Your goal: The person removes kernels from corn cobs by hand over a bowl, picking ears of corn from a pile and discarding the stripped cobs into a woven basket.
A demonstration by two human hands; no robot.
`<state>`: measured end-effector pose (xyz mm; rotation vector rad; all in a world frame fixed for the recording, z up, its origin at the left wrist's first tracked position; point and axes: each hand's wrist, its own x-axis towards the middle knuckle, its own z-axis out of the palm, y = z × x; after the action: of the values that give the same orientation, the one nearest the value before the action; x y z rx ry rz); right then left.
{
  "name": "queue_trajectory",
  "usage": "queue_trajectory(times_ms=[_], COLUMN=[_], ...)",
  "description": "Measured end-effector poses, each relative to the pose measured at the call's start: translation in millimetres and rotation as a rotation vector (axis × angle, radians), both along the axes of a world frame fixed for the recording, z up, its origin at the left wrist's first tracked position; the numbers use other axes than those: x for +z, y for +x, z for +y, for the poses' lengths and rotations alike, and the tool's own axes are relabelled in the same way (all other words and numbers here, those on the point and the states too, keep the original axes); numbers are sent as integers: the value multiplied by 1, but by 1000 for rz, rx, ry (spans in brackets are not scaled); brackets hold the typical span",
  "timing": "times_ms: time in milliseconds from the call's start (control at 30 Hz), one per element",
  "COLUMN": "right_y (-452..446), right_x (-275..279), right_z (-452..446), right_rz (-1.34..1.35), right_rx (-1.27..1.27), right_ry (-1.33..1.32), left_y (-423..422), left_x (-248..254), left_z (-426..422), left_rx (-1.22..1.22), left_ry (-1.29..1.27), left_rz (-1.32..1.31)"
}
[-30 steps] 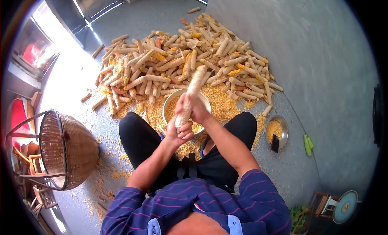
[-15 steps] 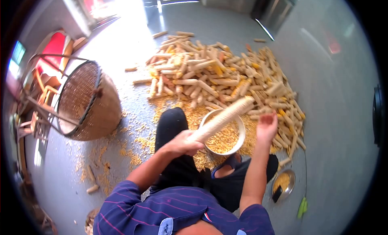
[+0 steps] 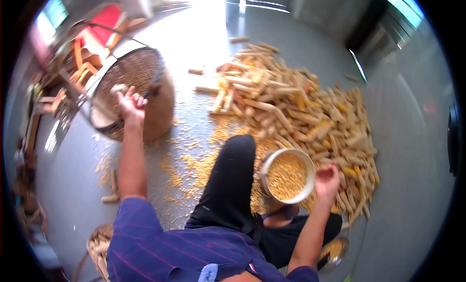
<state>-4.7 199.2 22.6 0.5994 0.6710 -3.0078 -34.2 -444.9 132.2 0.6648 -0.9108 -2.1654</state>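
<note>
My left hand is over the mouth of the woven basket, its fingers loosely apart. Just beyond the fingertips shows the pale end of a corn cob, foreshortened against the basket's inside. My right hand, slightly blurred, hovers by the right rim of a white bowl, fingers loosely curled and nothing visible in it. Yellow kernels fill much of the bowl, which stands between my legs. Behind and right of it is a large heap of corn cobs.
Loose kernels are scattered on the floor left of my knee. A metal bowl with kernels sits at the lower right. A red chair and wooden stools are beyond the basket. A sack lies at the lower left.
My left hand has carried the cob left to the basket and its fingers have loosened. My right hand has let go of the cob and moved beside the bowl. The view has turned left.
</note>
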Motion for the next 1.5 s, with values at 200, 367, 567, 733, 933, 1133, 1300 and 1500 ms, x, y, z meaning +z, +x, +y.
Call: queue_trajectory(times_ms=[200,367,567,733,933,1133,1300,1500], right_y=[7,12,23,25,14,-1,6,16], right_x=[32,43,47,46,36,50,73,66], right_z=[-19,-19,-21,-26,-50,-72,-70,-62], right_rz=[-75,-118,-130,-128,-88,359,580,466], right_rx=[-73,-142,-176,-69,10,-22,11,-94], right_ry=[71,160,417,442,531,417,276,359], left_y=[-107,-189,-251,-212,-150,-47,44,59], left_x=[-169,-226,-284,-251,-112,-28,-40,-45], left_z=[163,287,332,331,315,344,386,374], left_rx=[-437,-690,-950,-1075,-986,-1261,-1502,-1795], left_ry=[-1288,-1978,-2172,-2323,-469,-20,357,458], left_rz=[-346,-218,-502,-639,-74,28,-193,-111])
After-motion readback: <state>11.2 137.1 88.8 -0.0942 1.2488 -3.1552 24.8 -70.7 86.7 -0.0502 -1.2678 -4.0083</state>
